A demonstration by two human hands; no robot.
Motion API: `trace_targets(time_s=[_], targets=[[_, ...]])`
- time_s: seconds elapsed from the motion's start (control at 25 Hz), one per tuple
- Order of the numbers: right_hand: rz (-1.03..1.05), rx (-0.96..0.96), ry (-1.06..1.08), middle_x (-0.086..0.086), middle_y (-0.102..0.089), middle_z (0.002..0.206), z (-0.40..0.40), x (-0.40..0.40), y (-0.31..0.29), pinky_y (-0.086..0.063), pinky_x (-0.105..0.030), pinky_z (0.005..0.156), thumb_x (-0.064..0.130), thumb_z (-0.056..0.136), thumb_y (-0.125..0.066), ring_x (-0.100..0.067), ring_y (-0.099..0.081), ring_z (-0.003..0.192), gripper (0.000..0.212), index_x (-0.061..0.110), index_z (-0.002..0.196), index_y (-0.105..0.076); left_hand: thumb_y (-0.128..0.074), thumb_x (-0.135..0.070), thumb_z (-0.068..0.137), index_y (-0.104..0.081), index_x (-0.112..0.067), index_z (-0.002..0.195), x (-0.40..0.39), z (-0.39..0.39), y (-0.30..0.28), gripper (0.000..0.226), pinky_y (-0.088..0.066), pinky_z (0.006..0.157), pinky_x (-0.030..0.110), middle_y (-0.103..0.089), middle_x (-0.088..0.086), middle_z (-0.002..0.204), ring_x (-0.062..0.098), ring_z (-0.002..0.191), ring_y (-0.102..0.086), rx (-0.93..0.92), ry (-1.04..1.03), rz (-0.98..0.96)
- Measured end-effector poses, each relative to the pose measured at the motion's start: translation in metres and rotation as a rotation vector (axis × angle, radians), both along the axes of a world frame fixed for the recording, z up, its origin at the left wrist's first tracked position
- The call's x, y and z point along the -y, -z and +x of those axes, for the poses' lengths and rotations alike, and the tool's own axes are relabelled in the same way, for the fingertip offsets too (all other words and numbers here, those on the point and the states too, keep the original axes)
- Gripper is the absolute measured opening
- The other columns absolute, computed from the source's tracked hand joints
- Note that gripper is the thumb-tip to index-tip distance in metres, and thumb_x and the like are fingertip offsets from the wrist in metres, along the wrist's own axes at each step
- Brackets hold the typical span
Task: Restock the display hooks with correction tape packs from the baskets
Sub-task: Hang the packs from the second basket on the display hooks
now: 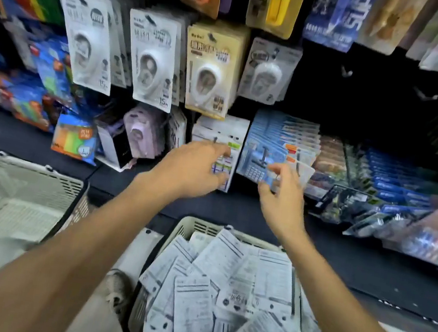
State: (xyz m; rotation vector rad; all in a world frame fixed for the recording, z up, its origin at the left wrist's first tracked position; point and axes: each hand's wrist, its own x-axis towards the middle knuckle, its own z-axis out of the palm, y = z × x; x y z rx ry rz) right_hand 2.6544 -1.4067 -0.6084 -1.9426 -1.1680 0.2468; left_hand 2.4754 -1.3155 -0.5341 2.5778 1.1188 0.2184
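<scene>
Packs [224, 290] fill the basket [194, 226] below our hands, left [194, 167] gripping white packs [225, 164], right [279, 192] pinching a blue pack [254, 171]; left of it sits another basket [7, 189].

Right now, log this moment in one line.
left hand on white packs | right hand pinching blue pack | basket full

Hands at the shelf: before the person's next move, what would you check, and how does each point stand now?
1. Packs left in the right basket: ok, many.
2. Left basket: not ok, looks empty.
3. Free hooks: ok, two bare at upper right.
4. Left hand on the white packs: ok, touching.
5. Right hand grip on a blue pack: ok, pinched.
6. Pack threaded on a hook: cannot tell, blurred.
</scene>
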Motion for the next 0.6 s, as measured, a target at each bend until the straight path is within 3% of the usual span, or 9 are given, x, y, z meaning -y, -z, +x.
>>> trace_targets(time_s=[0.12, 0.24, 0.32, 0.44, 0.6], targets=[[-0.443, 0.024, -0.183, -0.005, -0.067, 0.124, -0.009, 0.074, 0.096, -0.047, -0.032, 0.091, 0.010, 0.094, -0.059, -0.028, -0.061, 0.114, 0.028, 0.014, 0.122, -0.062, -0.058, -0.036, 0.098, -0.053, -0.027, 0.139, 0.037, -0.010, 0.076, 0.042, -0.045, 0.097, 0.037, -0.056, 0.004, 0.144, 0.029, 0.128, -0.054, -0.394, 0.136, -0.190], [-0.761, 0.351, -0.395, 0.002, -0.051, 0.148, 0.006, 0.109, 0.146, -0.038, -0.033, 0.106, -0.001, 0.086, -0.050, -0.023, -0.045, 0.132, 0.062, 0.026, 0.142, -0.051, -0.057, -0.020, 0.097, -0.041, -0.025, 0.151, 0.076, -0.041, 0.152, 0.056, -0.044, 0.104, 0.038, -0.047, 0.007, 0.151, 0.028, 0.134, -0.049, -0.652, 0.226, -0.291], [-0.776, 0.483, -0.463, 0.006, -0.038, 0.158, 0.017, 0.117, 0.155, -0.029, -0.035, 0.111, -0.003, 0.081, -0.049, -0.021, -0.035, 0.140, 0.075, 0.029, 0.149, -0.043, -0.056, -0.012, 0.095, -0.019, -0.025, 0.160, 0.094, -0.061, 0.185, 0.077, -0.037, 0.114, 0.045, -0.028, 0.012, 0.161, 0.032, 0.144, -0.034, -0.761, 0.346, -0.128], [-0.776, 0.519, -0.478, 0.007, -0.028, 0.163, 0.017, 0.125, 0.163, -0.025, -0.036, 0.114, -0.005, 0.076, -0.051, -0.020, -0.027, 0.144, 0.086, 0.032, 0.152, -0.038, -0.054, -0.003, 0.098, 0.014, -0.029, 0.160, 0.114, -0.074, 0.214, 0.097, -0.015, 0.124, 0.054, 0.019, 0.012, 0.169, 0.036, 0.157, 0.003, -0.844, 0.497, 0.038], [-0.742, 0.490, -0.459, 0.010, -0.029, 0.162, 0.018, 0.119, 0.167, -0.026, -0.037, 0.115, -0.007, 0.072, -0.051, -0.019, -0.029, 0.143, 0.089, 0.034, 0.150, -0.041, -0.058, -0.002, 0.099, 0.037, -0.038, 0.149, 0.105, -0.073, 0.230, 0.113, -0.019, 0.122, 0.061, 0.051, 0.005, 0.149, 0.036, 0.156, 0.015, -0.914, 0.620, 0.162]])
